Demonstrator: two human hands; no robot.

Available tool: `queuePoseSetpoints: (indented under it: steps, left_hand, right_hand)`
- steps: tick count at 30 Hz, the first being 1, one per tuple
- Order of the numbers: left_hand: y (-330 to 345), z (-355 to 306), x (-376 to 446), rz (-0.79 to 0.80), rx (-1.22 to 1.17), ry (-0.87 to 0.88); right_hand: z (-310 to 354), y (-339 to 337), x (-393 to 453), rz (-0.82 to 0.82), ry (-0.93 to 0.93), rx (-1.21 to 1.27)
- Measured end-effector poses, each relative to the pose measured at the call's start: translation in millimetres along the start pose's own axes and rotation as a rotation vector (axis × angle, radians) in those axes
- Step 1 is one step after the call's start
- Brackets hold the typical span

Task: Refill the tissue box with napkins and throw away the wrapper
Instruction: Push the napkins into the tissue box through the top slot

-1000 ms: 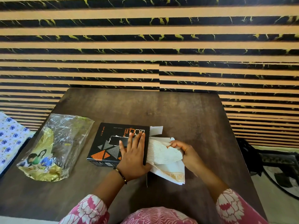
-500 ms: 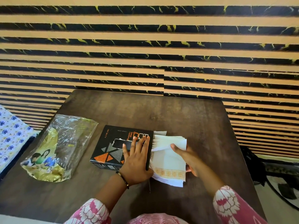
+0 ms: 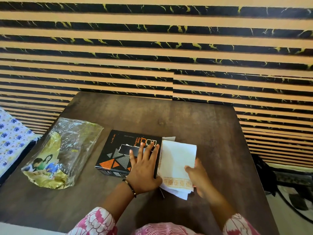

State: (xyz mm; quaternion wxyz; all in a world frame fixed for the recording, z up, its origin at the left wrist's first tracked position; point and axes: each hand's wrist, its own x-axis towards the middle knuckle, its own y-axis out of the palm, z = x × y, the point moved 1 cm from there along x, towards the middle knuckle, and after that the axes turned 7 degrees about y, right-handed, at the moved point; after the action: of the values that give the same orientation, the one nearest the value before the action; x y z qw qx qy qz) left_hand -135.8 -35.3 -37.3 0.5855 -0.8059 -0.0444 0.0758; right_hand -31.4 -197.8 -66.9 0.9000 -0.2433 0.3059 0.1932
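The left hand (image 3: 144,168) lies flat, palm down, fingers (image 3: 156,150) spread and pointing toward twelve o'clock, thumb out toward ten. Its wrist, ringed by a thin dark beaded bracelet (image 3: 130,187), bends back toward seven o'clock into a bare forearm. The right hand (image 3: 197,175) sits just beside it at three o'clock, turned edge-on, fingers curled and partly hidden, thumb reaching toward ten o'clock. That forearm runs down toward five o'clock. Both arms end in pink-and-white patterned sleeves (image 3: 96,221) at the bottom of the view.
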Motion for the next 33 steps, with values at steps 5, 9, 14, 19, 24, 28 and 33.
queuePoseSetpoints:
  steps: [5, 9, 14, 19, 24, 28, 33]
  left_hand:
    - [8, 0, -3, -0.034, 0.056, 0.013]
    - [8, -2, -4, -0.055, 0.047, 0.023]
    - [6, -1, -2, -0.022, 0.082, 0.037]
    - [7, -3, -3, 0.016, 0.146, 0.049]
    - [9, -4, -3, 0.074, 0.164, 0.029]
    - [9, -5, -4, 0.064, 0.162, 0.040]
    - [7, -6, -4, 0.008, 0.209, 0.042]
  right_hand:
    - [14, 19, -1, 0.038, -0.034, 0.012]
    - [28, 29, 6, 0.119, -0.050, -0.006]
    - [14, -2, 7, 0.287, 0.138, 0.164]
    - [13, -1, 11, 0.165, 0.152, 0.059]
    - [28, 40, 11, 0.227, 0.120, 0.049]
    - [26, 48, 3, 0.289, 0.184, 0.175]
    - [18, 50, 3, 0.201, 0.216, 0.129]
